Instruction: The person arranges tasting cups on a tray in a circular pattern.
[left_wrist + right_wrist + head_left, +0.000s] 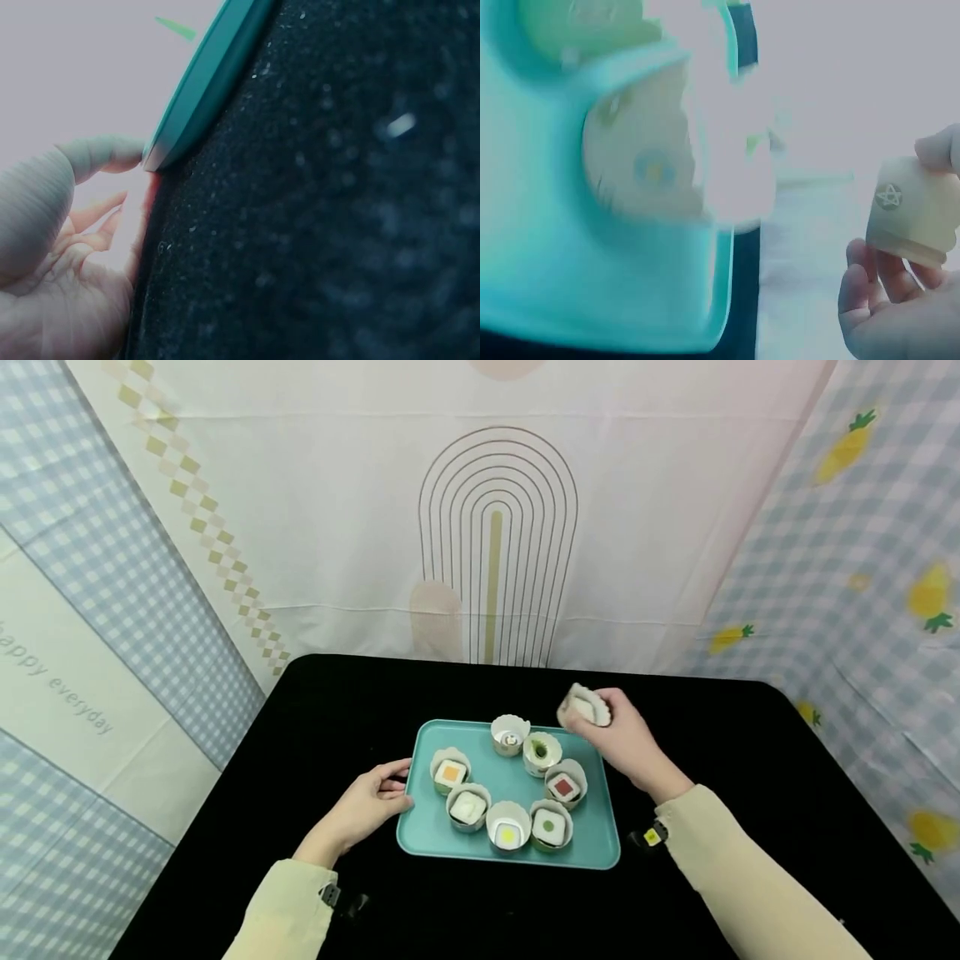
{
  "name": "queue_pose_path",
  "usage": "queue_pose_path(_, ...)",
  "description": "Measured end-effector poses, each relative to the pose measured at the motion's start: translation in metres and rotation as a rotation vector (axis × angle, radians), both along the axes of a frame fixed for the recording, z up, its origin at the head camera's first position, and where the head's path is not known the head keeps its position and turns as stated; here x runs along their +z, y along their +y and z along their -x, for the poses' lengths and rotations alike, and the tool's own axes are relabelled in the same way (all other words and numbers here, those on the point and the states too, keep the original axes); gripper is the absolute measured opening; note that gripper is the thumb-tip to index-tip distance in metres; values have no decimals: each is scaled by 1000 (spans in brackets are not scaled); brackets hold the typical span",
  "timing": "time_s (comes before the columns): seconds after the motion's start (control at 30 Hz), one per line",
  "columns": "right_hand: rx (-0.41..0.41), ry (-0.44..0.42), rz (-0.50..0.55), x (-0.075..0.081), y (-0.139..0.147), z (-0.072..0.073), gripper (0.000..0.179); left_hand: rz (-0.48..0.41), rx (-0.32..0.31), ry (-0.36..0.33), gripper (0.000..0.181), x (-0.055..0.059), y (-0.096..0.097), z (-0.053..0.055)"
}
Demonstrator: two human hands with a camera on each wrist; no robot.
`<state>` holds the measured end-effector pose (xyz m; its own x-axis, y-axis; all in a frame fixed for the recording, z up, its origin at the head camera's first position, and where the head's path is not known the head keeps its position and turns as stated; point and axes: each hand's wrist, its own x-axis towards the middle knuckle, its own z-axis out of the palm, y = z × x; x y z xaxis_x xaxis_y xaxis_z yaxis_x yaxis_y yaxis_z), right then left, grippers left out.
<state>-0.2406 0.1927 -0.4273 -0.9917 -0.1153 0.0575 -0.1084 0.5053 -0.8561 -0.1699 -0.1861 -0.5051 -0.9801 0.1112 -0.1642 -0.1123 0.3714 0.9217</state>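
Observation:
On the black table sits a teal tray [487, 793] bearing several scalloped-rim paper baking cups, each with a small piece inside. My left hand [367, 810] is at the tray's left edge; in the left wrist view its thumb [112, 154] and a finger pinch the rim. My right hand [626, 739] holds another baking cup [583, 706], tilted, above the tray's upper right corner. That cup has a star mark on its side in the right wrist view, gripped between thumb and fingers. A cup with a green piece [542, 753] and one with a red-topped piece [566, 785] stand nearest below it.
Along the tray's front are cups with a yellow-marked piece [508, 827] and a green-dotted piece [551, 827]. An orange-topped one [450, 774] and a white one [468, 807] stand at left. Another cup [510, 735] is at the back. Patterned curtains [337, 527] surround the table.

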Motion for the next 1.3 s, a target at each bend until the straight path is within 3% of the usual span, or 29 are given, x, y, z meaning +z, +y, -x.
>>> queue_pose_path(0.1, 96, 39, -57, 3, -22, -3, 57, 5, -1, 10, 62, 9, 4, -5)
queue_pose_path(0.17, 154, 58, -91, 4, -36, -3, 52, 9, 4, 12, 61, 9, 4, -5)
queue_pose_path(0.43, 330, 42, -217, 2, -80, -13, 44, -42, -9, -5, 62, -11, -3, 4)
queue_pose_path(0.6, 350, 71, -286, 2, -99, -12, 39, -44, -15, 1, 62, -10, -5, 4)
queue_pose_path(0.8, 336, 87, -332, 5, -114, 4, 41, -42, -13, 8, 62, -8, -3, 2)
queue_pose_path(1.03, 352, 87, -413, -3, -124, 16, 44, -50, -17, 7, 62, -9, -3, 2)
queue_pose_path(1.3, 381, 87, -484, -10, -130, 20, 47, -53, -15, 13, 62, -9, -4, 2)
